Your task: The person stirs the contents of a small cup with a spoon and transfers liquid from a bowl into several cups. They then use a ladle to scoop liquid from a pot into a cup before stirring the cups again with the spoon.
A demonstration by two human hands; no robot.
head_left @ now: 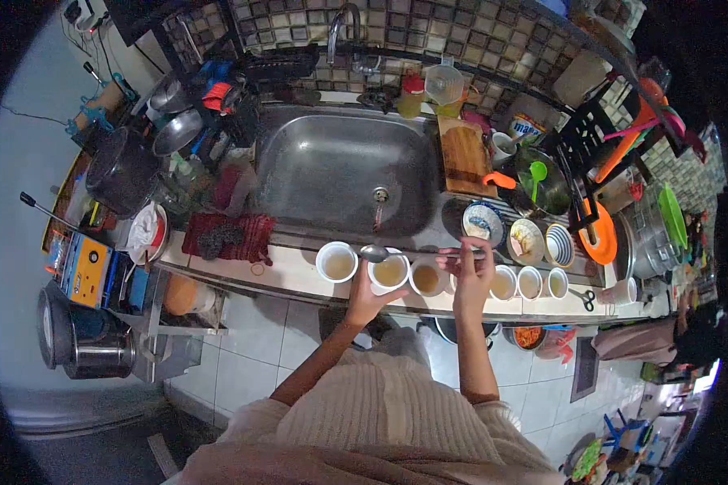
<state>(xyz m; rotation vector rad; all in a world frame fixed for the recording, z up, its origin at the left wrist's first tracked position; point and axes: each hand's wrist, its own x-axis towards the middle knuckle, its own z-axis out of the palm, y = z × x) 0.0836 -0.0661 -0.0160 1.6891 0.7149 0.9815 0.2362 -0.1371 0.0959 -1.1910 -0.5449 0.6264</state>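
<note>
My left hand [367,301] is wrapped around the near side of a white cup [391,275] of pale yellowish liquid on the counter edge. In my right hand [471,279] is a metal spoon [374,254], held by its handle. Its bowl hovers at the left rim of the held cup. A similar cup [336,263] stands to the left, and another cup [425,279] with darker liquid sits between my hands. Beyond my right hand the row continues with several filled cups [530,283], one partly hidden behind the hand.
Behind the cups lies a steel sink [340,178]. Bowls [527,242], a pot [552,190] with a green ladle, and a wooden board [466,158] crowd the right. Scissors [588,299] lie near the edge. A dark red cloth [243,234] lies left.
</note>
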